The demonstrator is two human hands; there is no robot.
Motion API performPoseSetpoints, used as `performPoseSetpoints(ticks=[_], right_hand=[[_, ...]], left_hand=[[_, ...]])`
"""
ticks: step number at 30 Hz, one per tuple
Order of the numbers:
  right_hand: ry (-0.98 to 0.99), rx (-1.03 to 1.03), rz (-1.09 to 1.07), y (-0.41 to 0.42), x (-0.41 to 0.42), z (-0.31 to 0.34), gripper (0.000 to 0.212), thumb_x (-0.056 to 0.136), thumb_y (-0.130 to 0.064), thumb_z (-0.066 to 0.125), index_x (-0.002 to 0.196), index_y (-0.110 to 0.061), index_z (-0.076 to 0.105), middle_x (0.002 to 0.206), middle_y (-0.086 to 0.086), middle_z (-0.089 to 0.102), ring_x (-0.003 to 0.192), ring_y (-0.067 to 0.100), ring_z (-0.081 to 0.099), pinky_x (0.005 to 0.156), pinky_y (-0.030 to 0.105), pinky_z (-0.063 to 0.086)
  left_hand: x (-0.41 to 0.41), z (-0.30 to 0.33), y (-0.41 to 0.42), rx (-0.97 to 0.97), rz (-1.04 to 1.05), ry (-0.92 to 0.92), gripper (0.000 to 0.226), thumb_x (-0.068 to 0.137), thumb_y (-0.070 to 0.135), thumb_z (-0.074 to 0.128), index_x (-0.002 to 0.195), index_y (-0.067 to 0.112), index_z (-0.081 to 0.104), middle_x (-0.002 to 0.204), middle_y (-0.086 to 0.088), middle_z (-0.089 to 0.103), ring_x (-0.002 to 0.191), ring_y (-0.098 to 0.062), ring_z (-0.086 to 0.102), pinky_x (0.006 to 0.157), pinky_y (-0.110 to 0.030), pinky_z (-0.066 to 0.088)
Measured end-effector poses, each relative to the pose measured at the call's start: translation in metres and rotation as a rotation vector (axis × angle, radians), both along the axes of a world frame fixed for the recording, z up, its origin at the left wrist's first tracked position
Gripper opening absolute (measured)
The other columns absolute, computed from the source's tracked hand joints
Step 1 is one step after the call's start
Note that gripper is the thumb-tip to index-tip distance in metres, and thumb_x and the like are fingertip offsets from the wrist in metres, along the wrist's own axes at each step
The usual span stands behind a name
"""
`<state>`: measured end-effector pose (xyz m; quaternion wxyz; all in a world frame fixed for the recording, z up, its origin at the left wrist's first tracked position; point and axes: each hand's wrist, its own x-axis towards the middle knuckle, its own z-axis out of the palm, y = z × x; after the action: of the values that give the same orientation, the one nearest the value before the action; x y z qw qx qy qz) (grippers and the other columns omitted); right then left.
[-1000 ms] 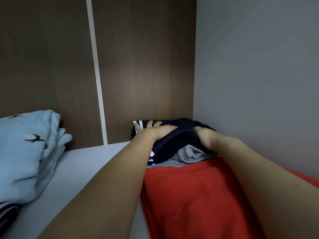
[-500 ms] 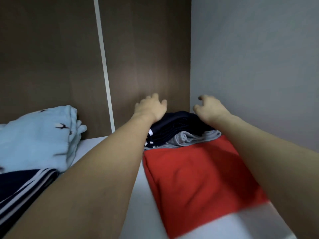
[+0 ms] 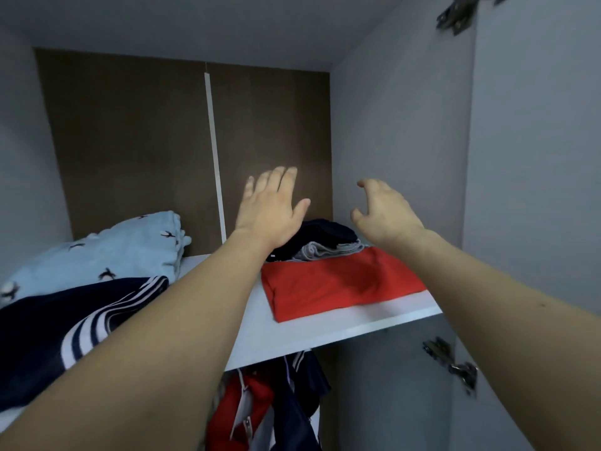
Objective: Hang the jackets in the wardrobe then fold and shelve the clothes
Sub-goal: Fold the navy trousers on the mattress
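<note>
Both hands have lifted off the navy garment (image 3: 328, 234) they pressed a second ago and now hang in the air above it, and the view has pulled back so the shelf (image 3: 341, 327) front edge and the jackets (image 3: 276, 405) hanging below it show. The left hand (image 3: 271, 211) is flat, fingers (image 3: 279, 180) straight and close together, thumb out, holding nothing. The right hand (image 3: 385, 211) is loosely curled, fingertips bent downward, also released and touching nothing. The navy garment lies folded at the shelf's back right corner, on top of a grey piece (image 3: 328, 250), which in turn overlaps the back edge of a red garment (image 3: 341, 281) that reaches almost to the shelf's front edge by the right wall. Toward the left end of the shelf a light blue printed bundle (image 3: 107, 252) sits at the back, with a navy striped garment (image 3: 74, 323) in front of it, touching it.
</note>
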<state>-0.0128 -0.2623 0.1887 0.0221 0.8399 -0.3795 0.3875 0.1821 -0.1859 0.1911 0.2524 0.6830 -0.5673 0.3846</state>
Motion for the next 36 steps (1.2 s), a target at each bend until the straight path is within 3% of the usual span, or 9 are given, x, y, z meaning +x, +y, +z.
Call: performPoseSetpoints(ticks=[5, 11, 20, 29, 36], right_hand=[[-0.028, -0.01, 0.0, 0.055, -0.039, -0.004, 0.059, 0.094, -0.022, 0.053, 0.147, -0.007, 0.034, 0.15, 0.014, 0.039, 0.137, 0.034, 0.037, 0.113, 0.039, 0.03], [-0.096, -0.114, -0.06, 0.129, -0.089, -0.002, 0.056, 0.093, -0.019, 0.052, 0.145, -0.009, 0.037, 0.15, 0.01, 0.04, 0.138, 0.03, 0.035, 0.114, 0.037, 0.026], [-0.072, -0.219, -0.273, 0.226, -0.186, -0.01, 0.052, 0.093, -0.016, 0.055, 0.142, -0.006, 0.041, 0.149, 0.009, 0.042, 0.138, 0.029, 0.035, 0.113, 0.032, 0.023], [-0.135, -0.45, -0.444, 0.311, -0.331, -0.015, 0.053, 0.089, -0.013, 0.059, 0.139, -0.002, 0.044, 0.147, 0.013, 0.043, 0.136, 0.029, 0.039, 0.118, 0.041, 0.025], [-0.149, -0.4, -0.636, 0.361, -0.484, -0.027, 0.056, 0.089, -0.015, 0.059, 0.142, -0.004, 0.042, 0.15, 0.011, 0.041, 0.14, 0.027, 0.035, 0.118, 0.043, 0.024]], left_hand=[[-0.036, -0.008, 0.046, 0.011, -0.049, -0.103, 0.064, 0.099, 0.047, 0.04, 0.153, 0.015, 0.027, 0.156, -0.005, 0.031, 0.144, -0.025, 0.025, 0.121, -0.052, 0.011], [-0.072, -0.006, 0.089, -0.105, -0.144, -0.187, 0.065, 0.098, 0.046, 0.042, 0.154, 0.014, 0.027, 0.157, -0.008, 0.03, 0.145, -0.029, 0.024, 0.121, -0.052, 0.01], [-0.15, -0.01, 0.126, -0.25, -0.374, -0.153, 0.065, 0.095, 0.042, 0.048, 0.15, 0.01, 0.034, 0.152, -0.014, 0.037, 0.142, -0.034, 0.031, 0.12, -0.056, 0.013], [-0.323, -0.015, 0.157, -0.402, -0.807, -0.196, 0.059, 0.093, 0.035, 0.054, 0.144, 0.008, 0.042, 0.145, -0.017, 0.045, 0.136, -0.036, 0.038, 0.118, -0.058, 0.019], [-0.502, -0.014, 0.18, -0.406, -1.005, -0.179, 0.06, 0.093, 0.036, 0.053, 0.145, 0.01, 0.041, 0.147, -0.015, 0.044, 0.139, -0.035, 0.036, 0.118, -0.058, 0.017]])
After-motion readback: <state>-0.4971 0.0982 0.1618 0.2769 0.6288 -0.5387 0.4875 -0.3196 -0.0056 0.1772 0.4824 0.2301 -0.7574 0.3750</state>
